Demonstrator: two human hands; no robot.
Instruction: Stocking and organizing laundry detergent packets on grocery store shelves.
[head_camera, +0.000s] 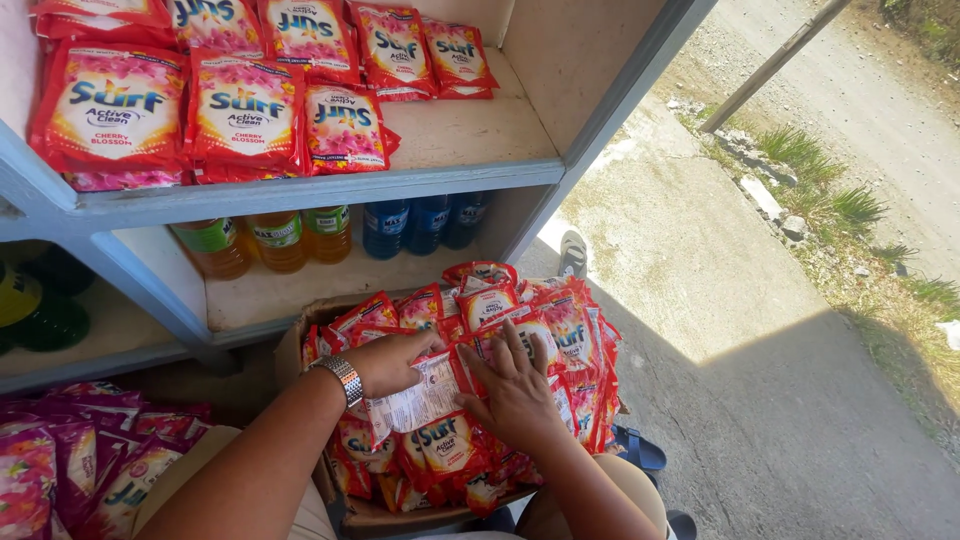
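A cardboard box (292, 345) rests on my lap, packed with red detergent sachets (565, 330). My left hand (385, 362), with a metal watch on its wrist, grips the edge of a sachet turned white side up (425, 398). My right hand (515, 385) lies flat with fingers spread on the sachets beside it, touching the same sachet.
A pale blue-edged shelf unit (330, 188) stands ahead: red sachets (240, 110) on top, orange (280, 240) and dark blue bottles (420, 222) below, green bottles (40, 310) at left. Purple sachets (70, 460) lie lower left. Concrete ground and grass lie to the right.
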